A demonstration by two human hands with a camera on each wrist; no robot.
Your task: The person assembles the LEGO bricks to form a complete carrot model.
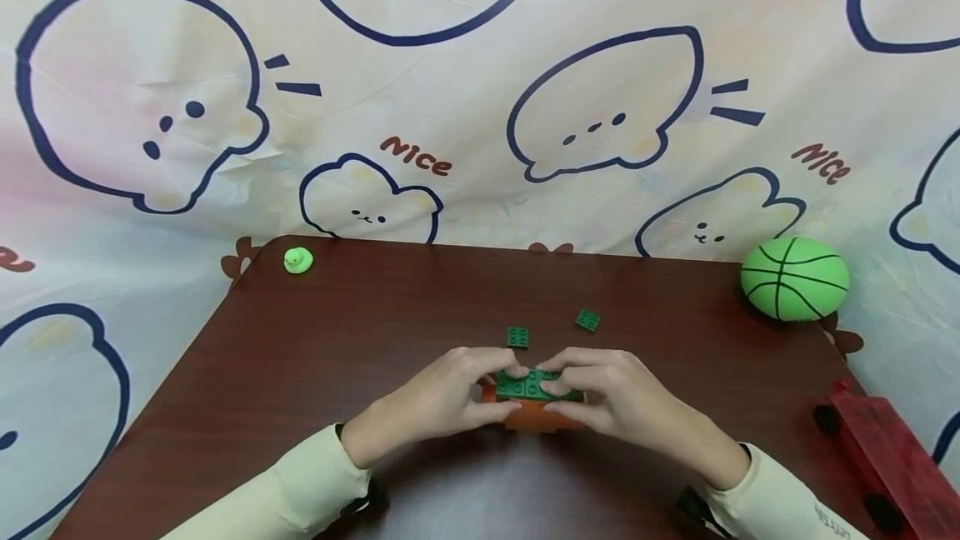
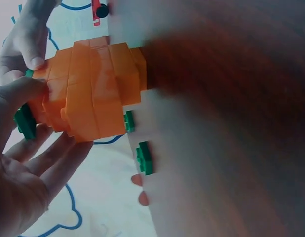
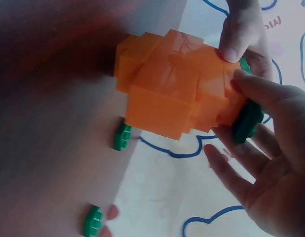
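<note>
An orange block build (image 2: 88,89), made of stacked toy bricks and wider in its middle, stands on the table with green bricks (image 1: 525,384) on its top. My left hand (image 1: 468,390) grips its upper left side, thumb on the near face and fingers around the back. From the other side my right hand (image 1: 611,390) grips it the same way, with fingertips on the green top. Behind the build lie two loose green bricks, one straight ahead (image 1: 517,337) and one farther right (image 1: 588,320). The hands hide part of the green layer in the head view.
A small green toy duck (image 1: 297,260) sits at the table's far left corner. At the far right is a green ball (image 1: 795,279) with black lines. A red toy vehicle (image 1: 892,457) stands at the right edge. A patterned cloth (image 1: 480,107) hangs behind the brown table (image 1: 390,290).
</note>
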